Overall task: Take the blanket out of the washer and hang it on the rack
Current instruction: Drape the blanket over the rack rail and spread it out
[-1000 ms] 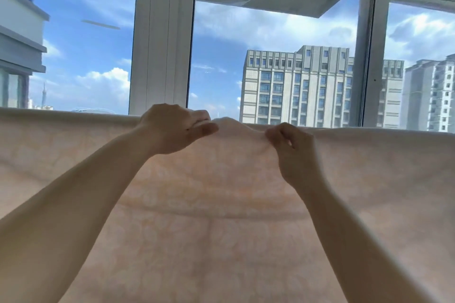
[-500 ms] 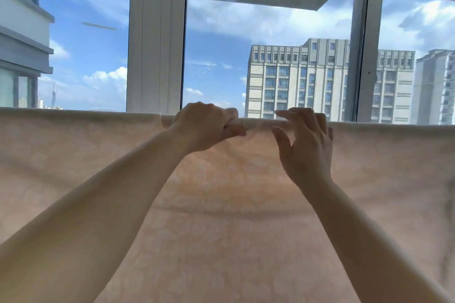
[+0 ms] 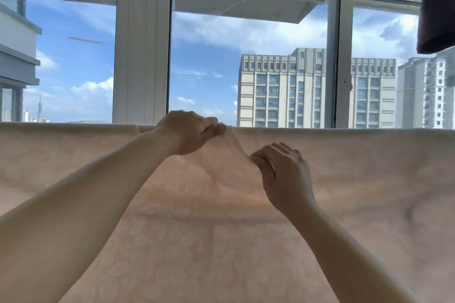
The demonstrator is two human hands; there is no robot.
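Note:
A pale peach blanket point(image 3: 357, 179) with a faint flower pattern hangs spread across the whole width in front of me, its top edge running level below the window. The rack bar under that edge is hidden by the cloth. My left hand point(image 3: 187, 134) is shut on the blanket's top edge near the middle. My right hand point(image 3: 283, 172) pinches the cloth a little lower and to the right, and a ridge of fabric is pulled taut between the two hands.
Behind the blanket stands a large window with white frames point(image 3: 141, 56), with sky and apartment blocks beyond. A dark garment point(image 3: 437, 5) hangs at the top right corner, above the blanket.
My right hand has dropped from the top edge and pulled cloth down and right. My left hand stays gripping the top edge. The view has shifted, bringing the dark garment into sight.

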